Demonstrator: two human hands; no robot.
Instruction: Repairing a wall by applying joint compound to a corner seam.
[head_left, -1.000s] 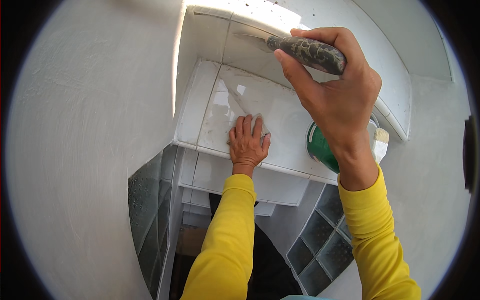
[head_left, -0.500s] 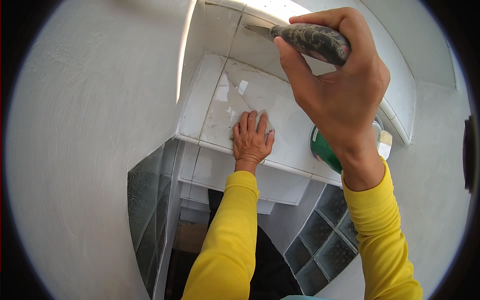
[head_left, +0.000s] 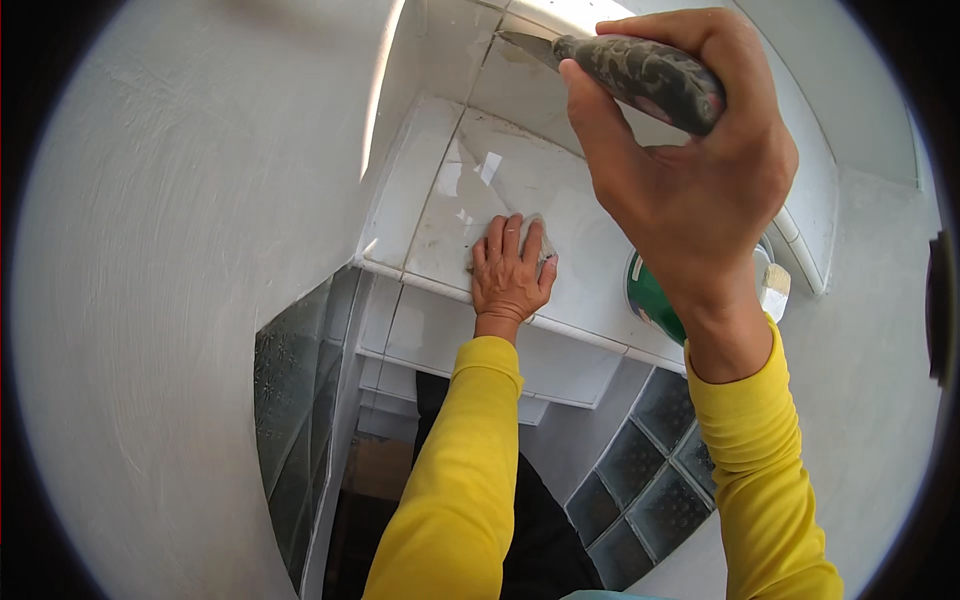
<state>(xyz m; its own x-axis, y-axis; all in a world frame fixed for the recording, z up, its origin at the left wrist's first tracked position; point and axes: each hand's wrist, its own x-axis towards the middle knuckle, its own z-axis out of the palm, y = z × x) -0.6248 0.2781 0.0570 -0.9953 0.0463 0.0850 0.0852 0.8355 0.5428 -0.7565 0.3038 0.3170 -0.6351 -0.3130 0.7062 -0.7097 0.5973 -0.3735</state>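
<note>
My right hand (head_left: 700, 190) is closed around the dark, mottled handle of a narrow-bladed tool (head_left: 640, 80); the blade's tip rests at or very near a grout line on the upper tiled riser (head_left: 445, 60). My left hand (head_left: 510, 270) lies palm down, fingers slightly bent, on a pale crumpled cloth (head_left: 543, 235) on the white tiled step (head_left: 430, 230). Partly hidden behind my right wrist, a green can (head_left: 650, 295) sits on that step, with a pale-bristled brush (head_left: 775, 280) at its right.
Grey plastered walls (head_left: 180, 200) curve around both sides. Lower tiled steps (head_left: 460, 340) descend below my arms, between glass-block panels (head_left: 640, 460). A narrow white tiled ledge (head_left: 810, 220) runs along the upper right.
The whole view has shifted slightly, with the tiles now higher in the picture. My right hand and the tool have moved up and rightward in frame; my left hand stays on the cloth.
</note>
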